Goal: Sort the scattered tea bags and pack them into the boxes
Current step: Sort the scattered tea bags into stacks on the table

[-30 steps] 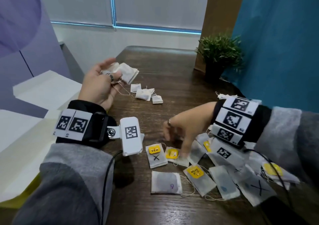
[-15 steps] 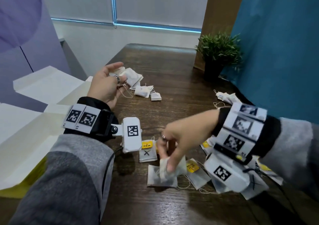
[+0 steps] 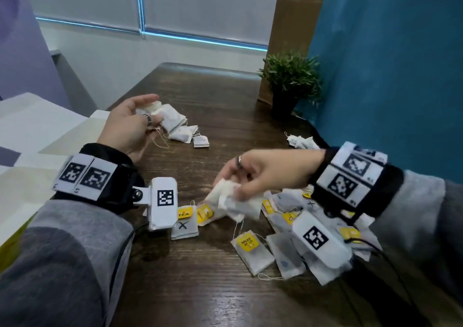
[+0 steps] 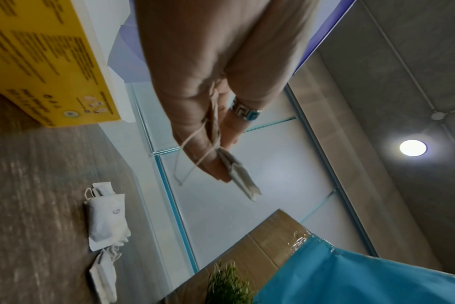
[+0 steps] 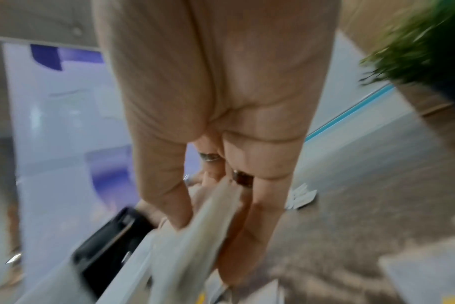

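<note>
My left hand (image 3: 135, 123) is raised over the table's far left and grips a small stack of white tea bags (image 3: 170, 117), their strings hanging; the left wrist view shows the stack (image 4: 240, 176) pinched between thumb and fingers. My right hand (image 3: 253, 176) hovers above the middle of the table and pinches a couple of white tea bags (image 3: 235, 202), blurred in the right wrist view (image 5: 195, 242). Below it lies a heap of tea bags (image 3: 288, 246), some with yellow tags, some marked X. One X-marked bag with a yellow TEA tag (image 3: 184, 222) lies near my left wrist.
A small pile of white tea bags (image 3: 186, 136) lies beyond my left hand, another (image 3: 299, 141) at the right edge. An open yellow box with white flaps (image 3: 30, 136) stands at the left. A potted plant (image 3: 290, 83) sits at the far right by a blue curtain.
My right hand went down into the heap, took hold of white tea bags and lifted them up and leftward. The left hand has stayed raised with its stack.
</note>
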A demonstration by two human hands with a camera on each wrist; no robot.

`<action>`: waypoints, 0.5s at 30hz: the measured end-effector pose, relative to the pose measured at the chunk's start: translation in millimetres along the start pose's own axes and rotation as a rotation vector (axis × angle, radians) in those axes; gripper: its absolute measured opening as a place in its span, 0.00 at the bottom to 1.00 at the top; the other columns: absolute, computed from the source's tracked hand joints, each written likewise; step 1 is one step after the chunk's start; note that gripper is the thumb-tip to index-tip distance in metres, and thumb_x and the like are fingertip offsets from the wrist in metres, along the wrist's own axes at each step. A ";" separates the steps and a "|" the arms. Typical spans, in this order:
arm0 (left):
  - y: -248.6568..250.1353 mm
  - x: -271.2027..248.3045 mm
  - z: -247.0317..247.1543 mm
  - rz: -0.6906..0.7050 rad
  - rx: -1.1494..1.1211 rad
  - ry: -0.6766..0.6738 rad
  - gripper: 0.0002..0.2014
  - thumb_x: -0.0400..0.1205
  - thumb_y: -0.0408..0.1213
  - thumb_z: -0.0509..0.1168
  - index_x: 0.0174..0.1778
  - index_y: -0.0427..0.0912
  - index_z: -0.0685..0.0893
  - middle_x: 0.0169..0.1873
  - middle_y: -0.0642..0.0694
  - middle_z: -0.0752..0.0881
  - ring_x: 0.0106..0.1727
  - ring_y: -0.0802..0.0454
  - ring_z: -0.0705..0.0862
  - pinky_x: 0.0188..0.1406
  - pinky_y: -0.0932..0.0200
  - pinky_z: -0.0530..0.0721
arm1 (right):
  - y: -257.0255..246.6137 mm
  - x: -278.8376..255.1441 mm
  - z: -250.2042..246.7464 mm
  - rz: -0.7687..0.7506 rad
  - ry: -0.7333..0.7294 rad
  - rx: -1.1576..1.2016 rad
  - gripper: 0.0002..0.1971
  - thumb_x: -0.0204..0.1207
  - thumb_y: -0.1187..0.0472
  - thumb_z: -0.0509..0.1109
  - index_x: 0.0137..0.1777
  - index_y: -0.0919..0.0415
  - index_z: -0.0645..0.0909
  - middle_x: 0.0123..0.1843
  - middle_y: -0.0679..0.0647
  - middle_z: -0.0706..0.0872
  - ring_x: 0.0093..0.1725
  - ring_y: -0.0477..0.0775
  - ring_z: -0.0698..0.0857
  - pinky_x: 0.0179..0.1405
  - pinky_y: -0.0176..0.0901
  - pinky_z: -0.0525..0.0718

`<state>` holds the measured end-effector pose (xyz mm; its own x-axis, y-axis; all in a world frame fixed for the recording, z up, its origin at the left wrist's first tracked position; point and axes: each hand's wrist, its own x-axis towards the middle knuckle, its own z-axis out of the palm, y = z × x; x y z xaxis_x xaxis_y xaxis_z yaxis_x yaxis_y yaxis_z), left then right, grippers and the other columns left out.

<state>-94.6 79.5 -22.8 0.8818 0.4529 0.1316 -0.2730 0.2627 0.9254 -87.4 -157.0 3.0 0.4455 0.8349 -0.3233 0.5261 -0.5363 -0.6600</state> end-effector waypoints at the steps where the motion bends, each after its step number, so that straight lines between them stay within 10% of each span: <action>1: -1.1 -0.5 1.3 -0.001 0.006 -0.009 0.18 0.79 0.16 0.58 0.46 0.46 0.81 0.65 0.38 0.78 0.48 0.54 0.85 0.35 0.65 0.88 | 5.3 -3.4 -12.2 0.005 0.056 0.011 0.11 0.78 0.71 0.67 0.57 0.58 0.79 0.41 0.45 0.85 0.33 0.34 0.81 0.35 0.26 0.78; 15: -18.2 -3.1 13.6 -0.027 0.123 -0.112 0.19 0.79 0.17 0.59 0.46 0.48 0.82 0.53 0.45 0.83 0.45 0.53 0.85 0.31 0.68 0.86 | 80.1 -13.5 -76.5 0.463 0.305 0.094 0.05 0.81 0.71 0.60 0.46 0.62 0.74 0.39 0.59 0.83 0.29 0.48 0.87 0.24 0.41 0.86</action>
<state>-87.1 61.7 -35.2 0.9275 0.3474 0.1383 -0.2055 0.1645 0.9647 4.2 -220.7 6.4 0.8114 0.4338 -0.3916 0.1654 -0.8132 -0.5580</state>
